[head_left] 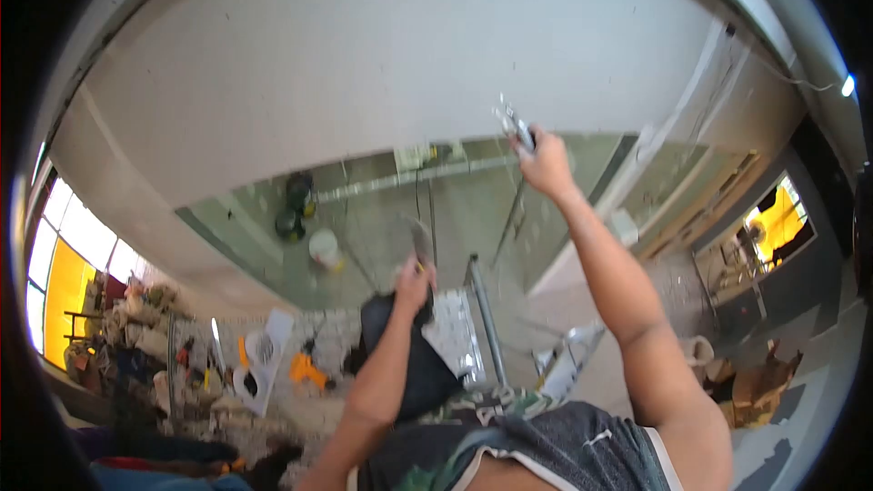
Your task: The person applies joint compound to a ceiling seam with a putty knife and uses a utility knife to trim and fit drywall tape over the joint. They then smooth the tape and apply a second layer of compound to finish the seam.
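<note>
My right hand (pixel 546 162) is raised against the lower part of a large pale board (pixel 382 45), its fingers closed round a metal-tipped tool (pixel 516 127) whose exact kind is blurred. Lower and to the left, my left hand (pixel 415 282) is wrapped round the handle of a flat-bladed tool (pixel 418 238), blade pointing up. Below my left hand lies a black bag or cloth (pixel 414 364) close to my body. Several small dark marks dot the board.
An orange power tool (pixel 309 370) and a white sheet with a roll (pixel 264 355) lie on the platform at lower left. A metal pole (pixel 486 318) stands in the centre. Far below are a white bucket (pixel 323 247) and, at right, a cardboard box (pixel 764 386).
</note>
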Motion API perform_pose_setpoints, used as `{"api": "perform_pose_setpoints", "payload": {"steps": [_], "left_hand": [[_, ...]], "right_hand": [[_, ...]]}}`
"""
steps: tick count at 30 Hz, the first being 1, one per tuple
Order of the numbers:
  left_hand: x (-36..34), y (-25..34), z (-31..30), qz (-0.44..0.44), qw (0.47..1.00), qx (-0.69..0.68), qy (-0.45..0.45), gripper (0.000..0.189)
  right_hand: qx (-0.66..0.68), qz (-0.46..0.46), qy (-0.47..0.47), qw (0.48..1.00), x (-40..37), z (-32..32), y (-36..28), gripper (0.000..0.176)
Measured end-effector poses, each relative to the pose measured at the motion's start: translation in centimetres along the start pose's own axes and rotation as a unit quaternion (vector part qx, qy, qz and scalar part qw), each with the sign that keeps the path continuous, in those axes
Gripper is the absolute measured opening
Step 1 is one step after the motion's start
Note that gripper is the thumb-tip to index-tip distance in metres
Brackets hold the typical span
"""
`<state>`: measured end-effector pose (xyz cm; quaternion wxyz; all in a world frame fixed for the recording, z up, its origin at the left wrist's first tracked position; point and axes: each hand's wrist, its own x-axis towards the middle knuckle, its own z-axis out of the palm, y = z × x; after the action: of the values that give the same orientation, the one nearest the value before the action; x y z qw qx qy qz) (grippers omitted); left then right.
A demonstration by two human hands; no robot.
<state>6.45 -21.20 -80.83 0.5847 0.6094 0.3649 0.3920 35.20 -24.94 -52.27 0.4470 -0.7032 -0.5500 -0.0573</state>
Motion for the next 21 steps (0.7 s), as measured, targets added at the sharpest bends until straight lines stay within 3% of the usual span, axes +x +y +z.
{"api": "perform_pose_setpoints", "payload": {"steps": [2,3,4,7,9,10,11,12,14,16,18,19,20,21], "left_hand": [[-2.4,4.2,-0.4,-0.006,0.974,-0.222,0.047,0.048],[-3.3,6.1,-1.0,-0.019,0.96,-0.273,0.052,0.057],[-4.2,7.8,-1.9,-0.026,0.944,-0.322,0.058,0.067],[-6.4,11.5,-5.3,-0.027,0.95,-0.304,0.069,0.074],[-7.2,15.2,-7.5,-0.002,0.962,-0.262,0.079,0.073],[-6.7,17.6,-8.6,0.021,0.97,-0.227,0.082,0.072],[-5.7,20.5,-10.1,0.046,0.971,-0.22,0.081,0.072],[-4.6,23.6,-11.6,0.102,0.985,-0.113,0.086,0.069],[-2.6,30.8,-13.8,0.187,0.969,0.088,0.132,0.064],[1.1,38.3,-16.3,0.243,0.913,0.249,0.212,0.062],[2.5,47.6,-14.9,0.344,0.85,0.291,0.274,0.06],[3.9,51.7,-15.4,0.369,0.79,0.372,0.319,0.058],[6.1,55.6,-15.8,0.493,0.687,0.409,0.344,0.057],[8.3,59.3,-16.1,0.601,0.566,0.434,0.361,0.057]], "right_hand": [[0.032,0.09,-0.052,0.994,-8.4,4.2,6.0,0.028],[0.034,0.052,-0.016,0.998,-13.0,6.8,9.1,0.027],[0.042,0.081,-0.039,0.995,-17.2,8.5,10.9,0.027],[0.006,0.188,-0.158,0.97,-29.6,11.7,13.3,0.027],[-0.007,0.226,-0.255,0.94,-38.6,15.7,18.8,0.035],[-0.024,0.215,-0.297,0.93,-41.1,15.9,19.5,0.04],[-0.009,0.122,-0.244,0.962,-43.3,15.8,20.8,0.051],[0.023,0.285,-0.327,0.901,-41.9,14.3,19.4,0.057],[0.041,0.327,-0.282,0.901,-39.7,13.6,19.7,0.046],[0.166,0.279,-0.194,0.926,-33.7,13.2,21.6,0.036],[0.148,0.083,-0.095,0.981,-22.0,7.3,16.2,0.029],[0.216,0.083,-0.086,0.969,-15.8,3.4,11.4,0.029],[0.24,0.075,-0.069,0.965,-10.3,-0.5,6.7,0.03],[0.156,-0.051,-0.016,0.986,-5.2,-3.6,3.1,0.034]]}}
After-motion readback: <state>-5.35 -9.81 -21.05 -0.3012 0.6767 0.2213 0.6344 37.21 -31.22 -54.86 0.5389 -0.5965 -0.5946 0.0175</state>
